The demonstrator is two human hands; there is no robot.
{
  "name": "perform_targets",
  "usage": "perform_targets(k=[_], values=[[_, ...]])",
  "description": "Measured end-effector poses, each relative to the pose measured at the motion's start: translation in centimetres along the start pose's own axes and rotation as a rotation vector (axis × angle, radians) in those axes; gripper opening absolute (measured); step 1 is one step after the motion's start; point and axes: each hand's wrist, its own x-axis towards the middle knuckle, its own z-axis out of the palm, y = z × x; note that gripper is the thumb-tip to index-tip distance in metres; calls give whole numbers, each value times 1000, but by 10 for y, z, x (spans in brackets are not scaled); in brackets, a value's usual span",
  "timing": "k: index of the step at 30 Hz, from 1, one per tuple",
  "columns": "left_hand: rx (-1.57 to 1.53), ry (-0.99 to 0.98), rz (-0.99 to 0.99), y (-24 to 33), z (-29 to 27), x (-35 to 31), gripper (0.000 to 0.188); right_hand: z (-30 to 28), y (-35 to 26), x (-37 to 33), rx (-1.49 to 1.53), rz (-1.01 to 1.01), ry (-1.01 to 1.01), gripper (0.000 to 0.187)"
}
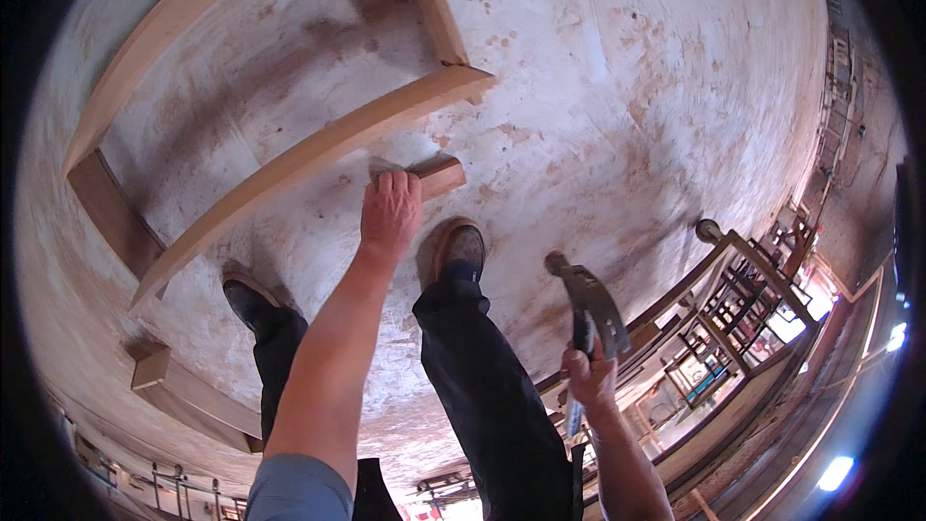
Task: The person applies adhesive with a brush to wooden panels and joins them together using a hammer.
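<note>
My left hand (391, 215) is closed round one end of a short wooden block (444, 177), just above or against the floor in front of my right shoe. On the right, my right hand (590, 378) grips a claw hammer (593, 297) near its head, which is raised off the floor. Beyond my left hand lies a large wooden frame (299, 148) with curved long sides and shorter crosspieces. The nearer curved side meets a crosspiece at a corner right of my left hand.
Another wooden piece (193, 396) lies at the lower left, beside my left leg. My shoes (463, 249) stand on the pale, stained floor (579, 135). At the right is a wheeled rack (743, 299); more racks and a wall are behind it.
</note>
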Motion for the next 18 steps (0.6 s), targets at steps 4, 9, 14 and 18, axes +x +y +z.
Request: perform_targets(k=[4, 9, 14, 18], values=[[-264, -57, -16, 15, -56, -6, 39, 8, 10, -6, 52, 80, -100, 22], [-394, 303, 164, 11, -173, -27, 51, 9, -1, -5, 95, -1, -133, 27], [-185, 416, 125, -5, -224, 19, 54, 8, -67, 22, 203, -240, -141, 37], [-175, 325, 71, -12, -207, 35, 54, 5, -111, 45, 155, -381, -168, 38]])
